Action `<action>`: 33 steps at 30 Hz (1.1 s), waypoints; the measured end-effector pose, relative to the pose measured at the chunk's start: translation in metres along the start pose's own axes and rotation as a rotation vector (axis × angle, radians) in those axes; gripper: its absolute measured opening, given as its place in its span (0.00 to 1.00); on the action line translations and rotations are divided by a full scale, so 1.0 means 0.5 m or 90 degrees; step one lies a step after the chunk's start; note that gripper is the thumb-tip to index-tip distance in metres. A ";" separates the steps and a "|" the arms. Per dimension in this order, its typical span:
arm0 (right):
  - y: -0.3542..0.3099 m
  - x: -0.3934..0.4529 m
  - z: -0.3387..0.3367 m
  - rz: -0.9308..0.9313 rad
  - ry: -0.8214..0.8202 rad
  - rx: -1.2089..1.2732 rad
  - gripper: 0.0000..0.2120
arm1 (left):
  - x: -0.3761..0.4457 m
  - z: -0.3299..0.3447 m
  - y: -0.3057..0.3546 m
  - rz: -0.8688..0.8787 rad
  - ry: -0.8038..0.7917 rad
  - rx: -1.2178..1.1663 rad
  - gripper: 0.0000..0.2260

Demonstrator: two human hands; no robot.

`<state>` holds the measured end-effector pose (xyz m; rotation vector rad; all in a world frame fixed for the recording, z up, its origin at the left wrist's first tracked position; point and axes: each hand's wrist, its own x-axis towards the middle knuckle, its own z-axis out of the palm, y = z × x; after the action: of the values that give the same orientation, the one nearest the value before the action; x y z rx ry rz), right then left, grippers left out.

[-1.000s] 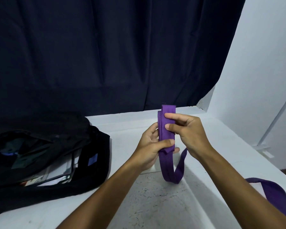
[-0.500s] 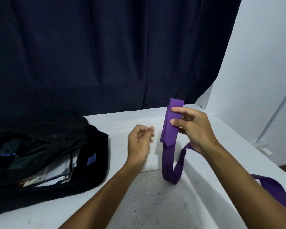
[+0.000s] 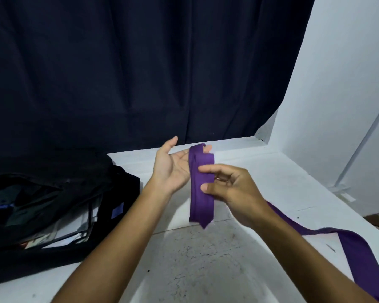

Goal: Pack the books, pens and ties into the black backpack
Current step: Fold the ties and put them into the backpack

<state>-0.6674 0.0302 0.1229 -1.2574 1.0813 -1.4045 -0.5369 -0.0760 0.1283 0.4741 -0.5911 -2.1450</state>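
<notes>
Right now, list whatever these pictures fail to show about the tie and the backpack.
- Purple tie, head view: its wide end runs off the lower right edge, and the right forearm covers a stretch of it.
- Left hand: the tie's folds hide its fingertips.
- Right hand: motion-blurred, so the finger positions are unclear.
- Black backpack: its left part is cut off by the frame edge; the interior is too dark to identify the contents beyond some pale sheets.

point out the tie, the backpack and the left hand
tie (image 3: 201, 200): head view, on the folded band hanging between the hands.
backpack (image 3: 118, 186): head view, on its black right wall beside the open mouth.
left hand (image 3: 173, 167): head view, on the open palm.
</notes>
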 end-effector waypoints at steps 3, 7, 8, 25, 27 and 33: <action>0.011 -0.011 0.010 0.002 -0.064 -0.004 0.17 | -0.003 0.010 0.017 0.032 0.009 -0.020 0.28; 0.003 0.005 -0.001 -0.036 -0.032 -0.006 0.18 | -0.008 -0.010 0.013 0.020 -0.016 0.097 0.27; 0.000 0.010 -0.003 -0.045 -0.022 -0.010 0.18 | -0.010 -0.015 0.011 0.015 -0.023 0.149 0.26; 0.005 0.055 -0.011 -0.061 0.009 -0.164 0.17 | -0.035 -0.048 -0.038 0.043 -0.189 0.452 0.45; 0.009 0.058 -0.013 -0.083 0.031 -0.206 0.17 | -0.034 -0.048 -0.042 0.050 -0.196 0.442 0.45; 0.011 0.058 -0.015 -0.046 0.004 -0.119 0.16 | -0.033 -0.058 -0.048 0.041 -0.204 0.425 0.41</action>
<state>-0.6758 0.0008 0.1222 -1.4389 1.2043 -1.3871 -0.5276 -0.0570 0.0933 0.4521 -1.4995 -1.9370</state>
